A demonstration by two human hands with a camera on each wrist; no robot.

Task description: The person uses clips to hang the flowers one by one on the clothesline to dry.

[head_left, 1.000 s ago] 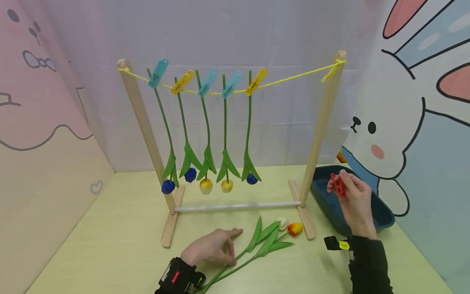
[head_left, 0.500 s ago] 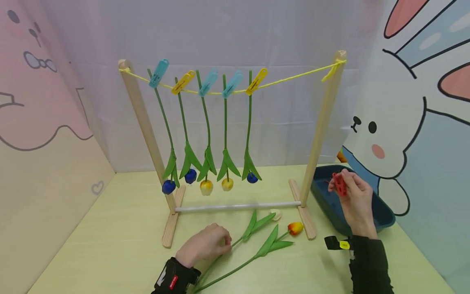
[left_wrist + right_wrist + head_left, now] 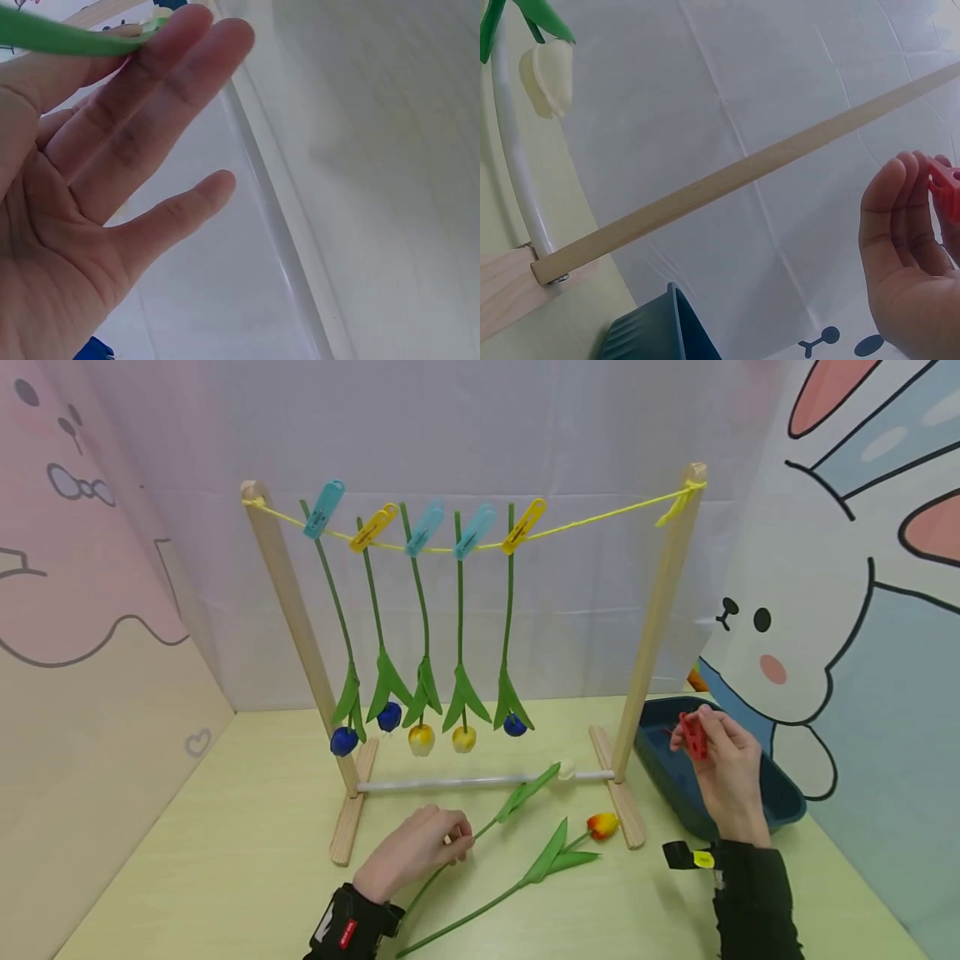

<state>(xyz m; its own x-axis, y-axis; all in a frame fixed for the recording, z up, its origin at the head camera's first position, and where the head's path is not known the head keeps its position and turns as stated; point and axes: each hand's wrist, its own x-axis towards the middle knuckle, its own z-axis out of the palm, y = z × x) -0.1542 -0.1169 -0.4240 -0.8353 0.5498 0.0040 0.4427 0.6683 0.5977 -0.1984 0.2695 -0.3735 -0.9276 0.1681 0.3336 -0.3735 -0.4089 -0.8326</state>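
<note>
My left hand [image 3: 422, 850] pinches the green stem of a white artificial tulip [image 3: 527, 792], whose pale bloom reaches the rack's low white bar. In the left wrist view the stem [image 3: 71, 39] runs between thumb and fingertips, with other fingers extended. On the table just right of that hand lies a red-and-yellow tulip [image 3: 602, 827]. A red clothespin [image 3: 693, 737] is pinched in my right hand [image 3: 726, 777], above the dark blue bin. Several blue and yellow tulips hang heads down from a yellow string [image 3: 600, 517], held by blue and yellow clothespins [image 3: 524, 527].
A wooden rack with two posts [image 3: 660, 618] and splayed feet [image 3: 348, 831] stands mid-table. The white bar [image 3: 480, 782] joins its posts low down. To the right sits the dark blue bin [image 3: 783, 806], beside a rabbit-printed wall panel.
The left hand has taken the white tulip's stem, lifting it away from the red-and-yellow one, and its bloom has moved up towards the rack. The right hand stays nearly still with the clothespin.
</note>
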